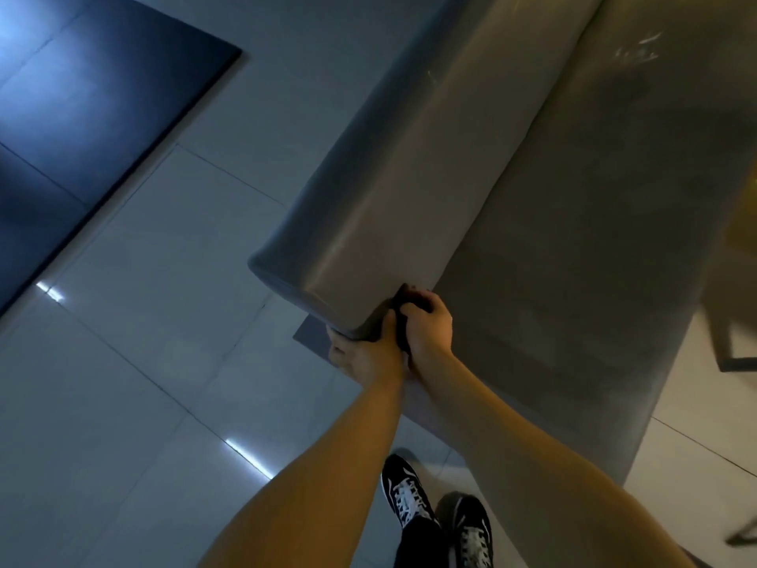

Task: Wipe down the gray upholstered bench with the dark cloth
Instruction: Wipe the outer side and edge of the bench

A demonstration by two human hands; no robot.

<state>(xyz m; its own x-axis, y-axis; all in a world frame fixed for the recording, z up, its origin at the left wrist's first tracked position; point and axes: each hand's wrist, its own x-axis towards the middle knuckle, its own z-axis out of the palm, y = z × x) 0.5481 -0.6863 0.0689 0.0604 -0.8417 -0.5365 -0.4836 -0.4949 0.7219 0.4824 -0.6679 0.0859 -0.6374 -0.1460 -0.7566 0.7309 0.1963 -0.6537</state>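
Note:
The gray upholstered bench (532,190) runs from the centre to the upper right, with a rounded backrest on the left and a flat seat on the right. At the backrest's near end, my right hand (428,327) grips the dark cloth (403,311), bunched against the upholstery and mostly hidden by my fingers. My left hand (364,354) sits just left of it, its thumb and fingers curled round the lower corner of the backrest end. The two hands touch each other.
Pale glossy floor tiles (143,362) spread to the left and below. A dark rug or mat (82,137) lies at the upper left. My black and white sneakers (434,510) stand by the bench's near end. A chair or table leg (725,342) stands at the right edge.

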